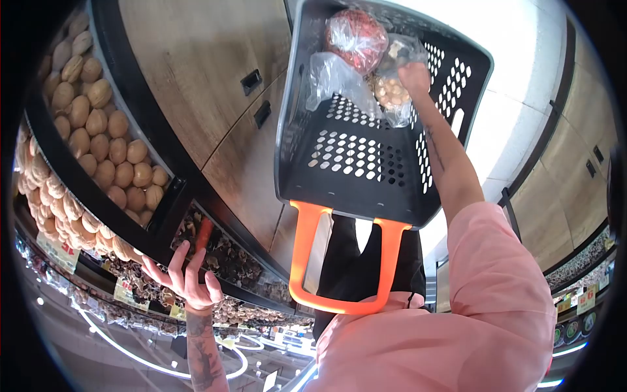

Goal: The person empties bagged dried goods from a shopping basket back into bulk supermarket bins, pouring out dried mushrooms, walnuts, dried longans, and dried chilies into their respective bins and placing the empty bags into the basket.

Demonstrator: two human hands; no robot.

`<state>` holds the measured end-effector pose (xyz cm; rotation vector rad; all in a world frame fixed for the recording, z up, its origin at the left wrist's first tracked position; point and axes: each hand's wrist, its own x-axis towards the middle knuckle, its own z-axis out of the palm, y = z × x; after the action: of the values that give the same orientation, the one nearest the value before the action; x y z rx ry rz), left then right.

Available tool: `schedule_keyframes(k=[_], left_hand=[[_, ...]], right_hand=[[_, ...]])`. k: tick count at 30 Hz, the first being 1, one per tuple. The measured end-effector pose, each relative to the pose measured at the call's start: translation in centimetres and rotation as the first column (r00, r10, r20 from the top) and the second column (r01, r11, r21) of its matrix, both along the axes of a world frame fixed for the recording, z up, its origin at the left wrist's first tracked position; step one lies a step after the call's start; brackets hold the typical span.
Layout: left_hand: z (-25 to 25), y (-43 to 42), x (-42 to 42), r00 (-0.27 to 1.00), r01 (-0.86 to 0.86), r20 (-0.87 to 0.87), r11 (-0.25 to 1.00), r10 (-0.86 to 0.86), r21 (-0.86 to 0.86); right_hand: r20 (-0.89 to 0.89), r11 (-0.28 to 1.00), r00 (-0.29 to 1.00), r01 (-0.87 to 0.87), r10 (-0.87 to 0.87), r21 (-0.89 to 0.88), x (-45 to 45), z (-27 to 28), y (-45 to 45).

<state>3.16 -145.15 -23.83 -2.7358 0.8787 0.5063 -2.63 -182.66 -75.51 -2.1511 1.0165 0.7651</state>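
My right hand [415,80] reaches into a black shopping basket [339,186], its fingers closed on a clear plastic bag [394,93] with pale, roundish pieces inside. Beside that bag lie a clear bag of red contents [356,40] and a crumpled, translucent plastic bag [339,81]. The basket's orange handle [339,306] hangs toward my body. On the left, my left hand [185,279] rests at the black edge of a display bin, fingers spread, close to a red-orange object [204,233] lying among dark dried pieces [228,255]. What that object is remains partly hidden.
A bin of walnuts [98,130] in shells stands at the left, with a black rim [147,85]. Wooden cabinet fronts [196,65] with dark recessed pulls flank the pale floor [522,59]. More cabinets [568,150] stand at the right.
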Motion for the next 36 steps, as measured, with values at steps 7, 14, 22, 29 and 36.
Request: schedule_keyframes(k=[7,14,22,29,36], left_hand=[[-0.3,-0.4,0.4,0.999,0.003,0.053,0.995,0.002,-0.096],[0.2,-0.4,0.6,0.996,-0.074,0.030,0.957,0.086,-0.281],[0.7,0.1,-0.1,0.990,-0.077,0.069,0.890,0.121,-0.449],[0.2,0.5,-1.0,0.977,0.032,0.199,0.879,0.073,-0.476],[0.6,0.0,-1.1,0.982,0.137,0.179,0.897,-0.067,-0.420]], right_hand=[[-0.096,0.976,0.995,-0.006,0.028,0.218,-4.1,6.3,0.6],[0.003,0.817,1.000,0.001,-0.003,0.576,-3.2,17.9,2.6],[-0.068,0.783,0.991,-0.050,0.117,0.620,-5.3,31.0,5.1],[0.316,0.933,0.947,-0.168,0.063,0.318,-5.4,30.2,2.6],[0.621,0.741,0.723,-0.588,0.303,0.324,0.2,37.9,7.2]])
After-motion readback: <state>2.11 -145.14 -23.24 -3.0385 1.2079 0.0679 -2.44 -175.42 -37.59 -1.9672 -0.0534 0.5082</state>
